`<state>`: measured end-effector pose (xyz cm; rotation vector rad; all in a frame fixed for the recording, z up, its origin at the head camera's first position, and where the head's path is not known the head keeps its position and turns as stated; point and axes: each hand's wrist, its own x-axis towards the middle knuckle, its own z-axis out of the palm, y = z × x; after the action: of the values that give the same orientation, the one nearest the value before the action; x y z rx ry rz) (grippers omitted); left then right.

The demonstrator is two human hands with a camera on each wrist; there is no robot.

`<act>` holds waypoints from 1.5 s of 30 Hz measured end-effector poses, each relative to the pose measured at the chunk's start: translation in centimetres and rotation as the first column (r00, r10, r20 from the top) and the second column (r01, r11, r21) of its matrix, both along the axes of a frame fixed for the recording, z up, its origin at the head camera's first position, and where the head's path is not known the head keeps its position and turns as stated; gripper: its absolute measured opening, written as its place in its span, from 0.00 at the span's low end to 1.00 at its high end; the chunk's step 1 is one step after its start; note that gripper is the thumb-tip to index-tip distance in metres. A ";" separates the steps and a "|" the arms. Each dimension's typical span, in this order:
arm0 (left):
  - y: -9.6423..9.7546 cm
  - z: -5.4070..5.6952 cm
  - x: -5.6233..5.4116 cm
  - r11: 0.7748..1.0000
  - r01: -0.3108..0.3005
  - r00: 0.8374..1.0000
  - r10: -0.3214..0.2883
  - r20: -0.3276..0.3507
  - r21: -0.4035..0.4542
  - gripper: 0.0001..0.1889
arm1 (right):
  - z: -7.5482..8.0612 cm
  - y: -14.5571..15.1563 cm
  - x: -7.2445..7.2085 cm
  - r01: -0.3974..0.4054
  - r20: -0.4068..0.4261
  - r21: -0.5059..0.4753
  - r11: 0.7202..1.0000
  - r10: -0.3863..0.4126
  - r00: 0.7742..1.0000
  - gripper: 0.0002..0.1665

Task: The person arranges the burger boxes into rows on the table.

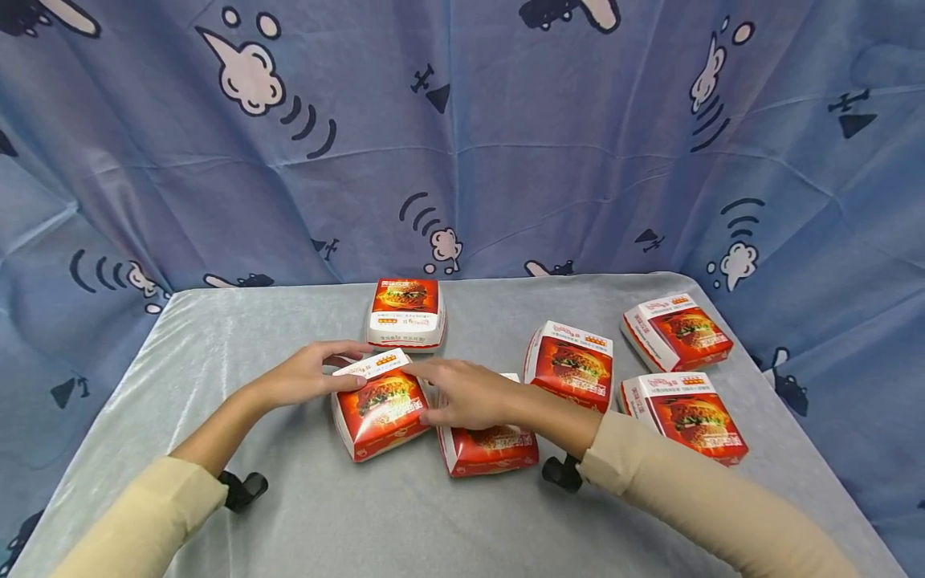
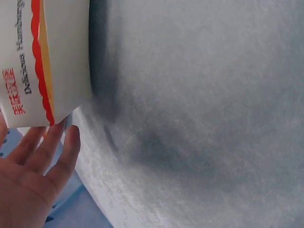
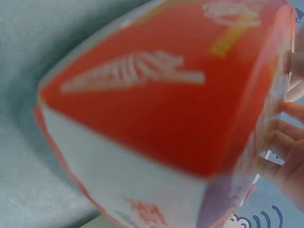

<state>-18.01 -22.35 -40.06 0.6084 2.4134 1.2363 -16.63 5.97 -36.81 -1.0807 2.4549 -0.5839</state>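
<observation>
A red-and-white burger box point(image 1: 383, 413) lies slightly turned between my two hands on the table's left-middle part. My left hand point(image 1: 314, 375) holds its back left side, thumb over the top and fingers reaching behind. In the left wrist view, those fingers point(image 2: 64, 161) spread along the white wall of the box point(image 2: 71, 57). From the right, my right hand point(image 1: 466, 393) grips the same box, index finger at the back edge and thumb at the right side. Beneath the right hand and forearm sits a second burger box point(image 1: 487, 459), partly covered; it looms large in the right wrist view.
Another burger box point(image 1: 407, 309) stands directly behind the held one. To the right are several more: one point(image 1: 571, 365) behind my right forearm, one point(image 1: 686, 329) farther back, one point(image 1: 697, 421) near the right edge. A grey cloth covers the table point(image 1: 303, 514); a blue curtain point(image 1: 462, 185) hangs behind.
</observation>
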 end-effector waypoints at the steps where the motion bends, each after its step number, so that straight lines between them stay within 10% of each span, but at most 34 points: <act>1: 0.0 0.0 0.0 1.000 0.006 1.000 -0.006 0.000 0.005 0.28 | 0.0 0.0 -0.1 0.000 0.004 -0.002 1.000 0.000 1.000 0.41; 21: -0.7 0.7 0.3 1.000 0.013 0.993 -0.010 0.115 -0.024 0.37 | 0.8 -0.4 0.3 0.030 -0.217 -0.057 0.998 -0.042 0.975 0.34; 31: -0.7 0.7 0.3 0.999 -0.002 0.979 0.010 0.206 -0.036 0.45 | 1.1 -0.7 1.1 0.014 -0.102 -0.036 0.999 -0.018 0.995 0.34; 45: -0.8 0.6 0.1 0.999 0.008 1.000 -0.008 0.001 -0.051 0.33 | 0.8 -0.6 0.8 0.007 -0.074 -0.017 1.000 -0.008 0.997 0.34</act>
<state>-17.90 -23.10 -39.44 0.6012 2.4315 1.1679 -15.80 5.32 -35.99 -1.1192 2.5222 -0.5778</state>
